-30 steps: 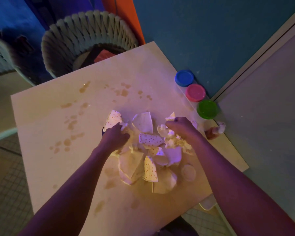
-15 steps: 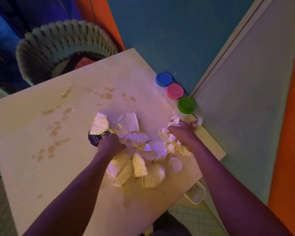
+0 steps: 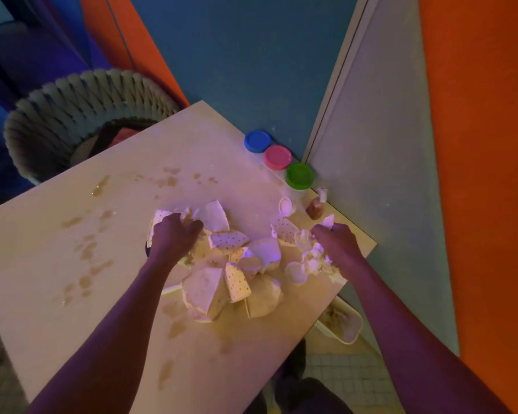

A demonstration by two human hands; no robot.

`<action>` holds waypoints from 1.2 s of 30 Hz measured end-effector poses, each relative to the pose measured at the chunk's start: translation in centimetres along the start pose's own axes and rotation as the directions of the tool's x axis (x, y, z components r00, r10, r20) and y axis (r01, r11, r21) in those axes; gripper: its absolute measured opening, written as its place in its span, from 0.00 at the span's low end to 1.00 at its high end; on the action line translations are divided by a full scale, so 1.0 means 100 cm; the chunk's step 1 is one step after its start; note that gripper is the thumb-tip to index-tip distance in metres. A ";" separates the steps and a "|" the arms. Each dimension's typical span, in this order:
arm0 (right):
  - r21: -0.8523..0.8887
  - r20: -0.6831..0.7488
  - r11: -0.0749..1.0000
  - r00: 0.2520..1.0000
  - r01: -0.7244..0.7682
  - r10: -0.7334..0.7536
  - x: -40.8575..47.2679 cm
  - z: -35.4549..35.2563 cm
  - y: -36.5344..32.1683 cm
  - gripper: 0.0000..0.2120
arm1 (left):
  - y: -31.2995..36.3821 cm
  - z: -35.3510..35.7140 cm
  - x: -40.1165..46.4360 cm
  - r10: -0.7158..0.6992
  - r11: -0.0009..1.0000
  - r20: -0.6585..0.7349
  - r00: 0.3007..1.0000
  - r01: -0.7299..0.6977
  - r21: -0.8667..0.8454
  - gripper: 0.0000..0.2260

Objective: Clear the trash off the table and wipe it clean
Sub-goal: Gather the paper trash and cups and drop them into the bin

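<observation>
Left hand [image 3: 174,237]: fingers curled into the paper scraps [image 3: 222,264] at the pile's far-left edge. Right hand [image 3: 338,246]: fingers closed on crumpled tissue [image 3: 311,258] at the right edge. Pile sits mid-table [image 3: 72,264], stains [image 3: 84,252] alongside. Judged light, soft, prone to scatter; best gathered inward from the outer edges. Against half a second ago, the right hand has shifted outward, uncovering a small cup [image 3: 286,206].

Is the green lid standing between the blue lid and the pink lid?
No, the pink lid sits in the middle, with the blue lid and green lid at the ends.
</observation>
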State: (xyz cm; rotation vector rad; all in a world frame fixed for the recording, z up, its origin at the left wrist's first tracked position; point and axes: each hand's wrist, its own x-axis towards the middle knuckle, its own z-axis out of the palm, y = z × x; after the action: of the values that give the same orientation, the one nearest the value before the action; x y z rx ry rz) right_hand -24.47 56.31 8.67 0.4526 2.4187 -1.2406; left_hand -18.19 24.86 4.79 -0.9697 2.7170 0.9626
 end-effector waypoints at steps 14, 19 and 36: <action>0.125 -0.097 0.978 0.979 -0.166 0.179 0.002 -0.073 0.097 0.16 | 0.118 0.063 -0.085 0.161 0.978 0.132 0.978 -0.140 -0.153 0.24; 0.183 -0.117 0.956 0.961 -0.228 0.251 -0.008 -0.110 0.145 0.21 | 0.173 0.122 -0.148 0.200 0.973 0.205 0.958 -0.171 -0.153 0.17; 0.377 -0.086 0.782 0.822 -0.497 0.564 0.028 -0.142 0.341 0.27 | 0.197 0.373 -0.235 0.197 0.969 0.498 0.844 -0.244 0.029 0.09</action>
State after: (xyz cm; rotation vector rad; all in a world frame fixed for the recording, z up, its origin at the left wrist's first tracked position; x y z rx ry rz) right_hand -14.36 87.32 -8.94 1.3201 1.9809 -1.3825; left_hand -15.59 71.53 -7.56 -0.3267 2.4301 0.9500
